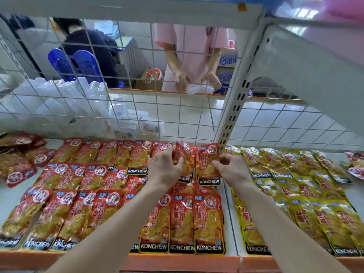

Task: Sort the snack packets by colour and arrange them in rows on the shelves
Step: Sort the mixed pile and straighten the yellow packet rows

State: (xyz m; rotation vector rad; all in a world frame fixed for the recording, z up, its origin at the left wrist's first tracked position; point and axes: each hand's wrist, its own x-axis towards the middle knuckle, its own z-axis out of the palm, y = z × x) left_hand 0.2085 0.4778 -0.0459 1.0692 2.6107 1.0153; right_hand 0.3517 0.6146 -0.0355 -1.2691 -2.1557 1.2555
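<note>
A white shelf (pixel 7 201) with an orange front lip is divided by a perforated upright post (pixel 228 125). Left of the post, red packets (pixel 183 219) lie in rows; right of it, yellow packets (pixel 307 194) do the same. In the back row just left of the post, the left hand (pixel 164 168) curls its fingers over a tilted red packet (pixel 185 154), and the right hand (pixel 230 168) pinches the end red packet (pixel 206 164) beside it. Behind the post, a wire grid (pixel 137 75) backs the shelf; through it show clear plastic containers (pixel 65 95), blue chairs (pixel 78 64) and a person in pink (pixel 189 46).
</note>
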